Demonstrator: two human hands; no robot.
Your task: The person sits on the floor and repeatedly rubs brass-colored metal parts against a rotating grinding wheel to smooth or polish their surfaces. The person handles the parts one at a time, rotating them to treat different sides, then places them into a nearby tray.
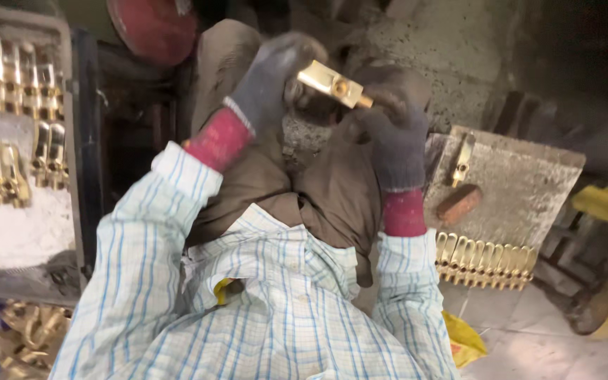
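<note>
We see the grey slab (522, 190) on our right carrying a row of brass pieces (483, 266) along its near edge. Above our knees, both gloved hands close on one brass fitting (333, 84): left hand (269, 88) grips its upper-left end, right hand (388, 130) its lower-right; its long axis slants between them.

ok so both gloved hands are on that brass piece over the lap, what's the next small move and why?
Probably lower the brass piece toward the row of brass pieces at the slab's near edge. The left hand and right hand both grip it in mid-air above the knees, and that row beside the right arm looks like the closest place where similar parts are lined up.
</note>
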